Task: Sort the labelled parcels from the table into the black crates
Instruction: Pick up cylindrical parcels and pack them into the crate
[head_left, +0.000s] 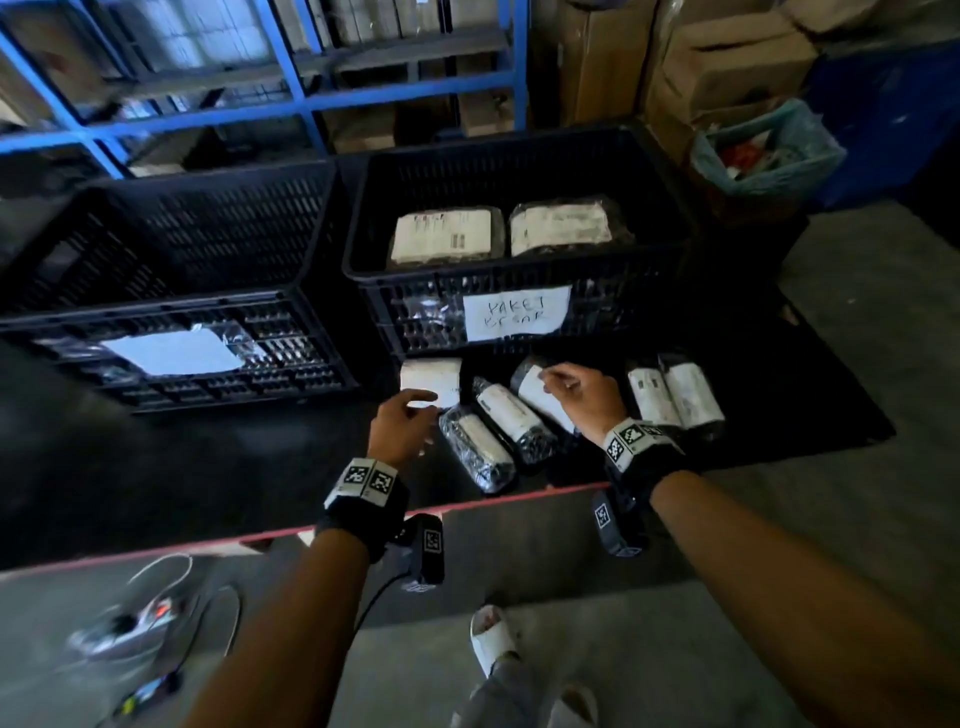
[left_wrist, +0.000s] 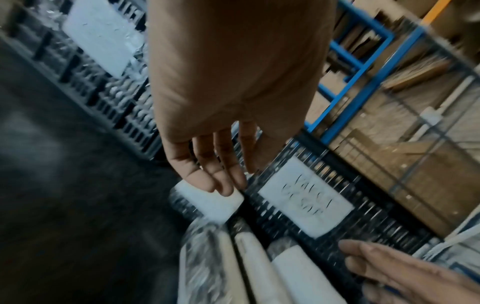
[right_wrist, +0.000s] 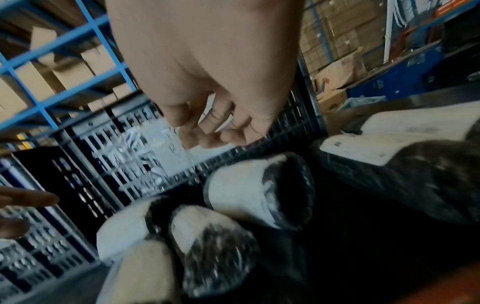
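Two black crates stand on the dark table: the left crate (head_left: 171, 249) and the right crate (head_left: 519, 280), which bears a handwritten paper label and holds two white-labelled parcels (head_left: 441, 236). Several bubble-wrapped roll parcels (head_left: 511, 415) and a flat white parcel (head_left: 431, 382) lie in front of the right crate. My left hand (head_left: 423, 410) hovers over the flat white parcel (left_wrist: 210, 203) with fingers extended and holds nothing. My right hand (head_left: 553, 382) hangs just above one roll parcel (right_wrist: 246, 195), fingers loosely curled and empty.
Two more roll parcels (head_left: 675, 397) lie at the table's right. The table's red front edge (head_left: 415, 512) runs below my wrists. Blue shelving (head_left: 291, 98), cardboard boxes (head_left: 727, 67) and a lined bin (head_left: 763, 150) stand behind. Cables (head_left: 156, 613) lie on the floor.
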